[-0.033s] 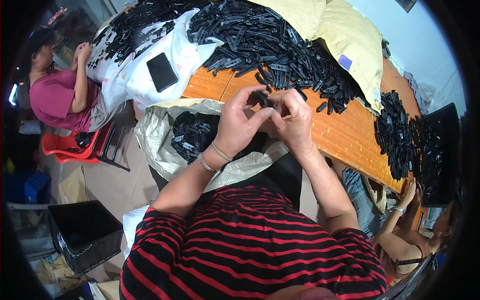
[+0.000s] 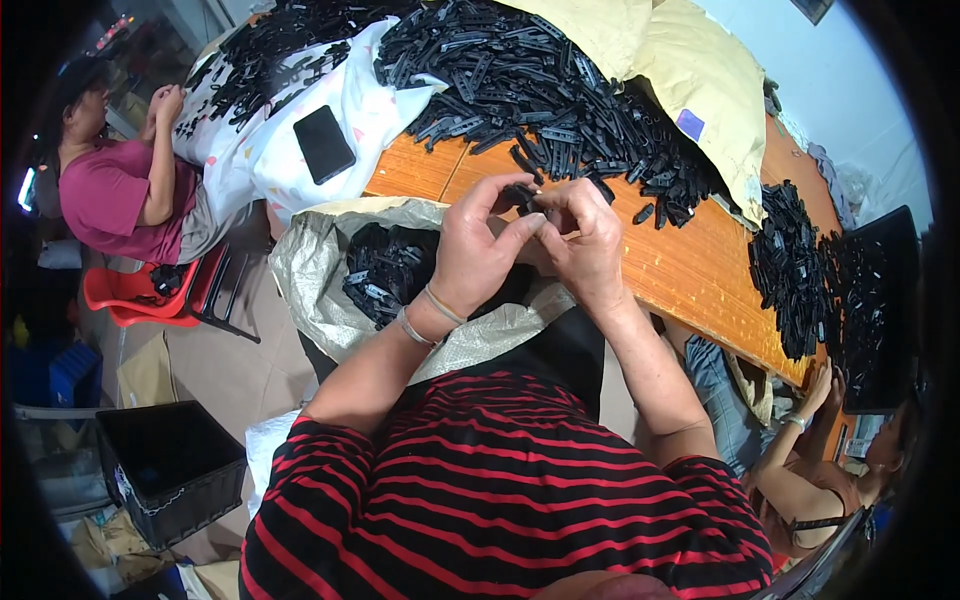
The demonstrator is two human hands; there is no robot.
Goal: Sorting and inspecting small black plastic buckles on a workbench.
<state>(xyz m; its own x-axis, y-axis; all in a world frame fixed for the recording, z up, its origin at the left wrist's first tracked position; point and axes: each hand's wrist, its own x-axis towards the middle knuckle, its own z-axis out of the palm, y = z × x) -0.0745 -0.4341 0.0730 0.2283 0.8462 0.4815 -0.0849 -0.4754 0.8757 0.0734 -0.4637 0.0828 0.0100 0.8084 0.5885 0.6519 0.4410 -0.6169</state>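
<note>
My left hand [image 2: 472, 245] and my right hand [image 2: 588, 245] meet at the near edge of the wooden table. Between their fingertips is a small black plastic part [image 2: 521, 195], partly hidden by the fingers. Both hands are closed on it, thumbs close together. Just beyond them spreads a large heap of long, slotted black plastic pieces [image 2: 490, 75]. Under my forearms, an open woven sack [image 2: 320, 270] rests on my lap with more black pieces [image 2: 385, 280] inside.
The orange-brown table [image 2: 690, 265] carries a black phone [image 2: 324, 145] on white cloth, tan paper sacks [image 2: 690, 70] and another pile [image 2: 785, 270]. One person sits left by a red chair [image 2: 150, 300]; another works at right. A black crate [image 2: 175, 490] stands lower left.
</note>
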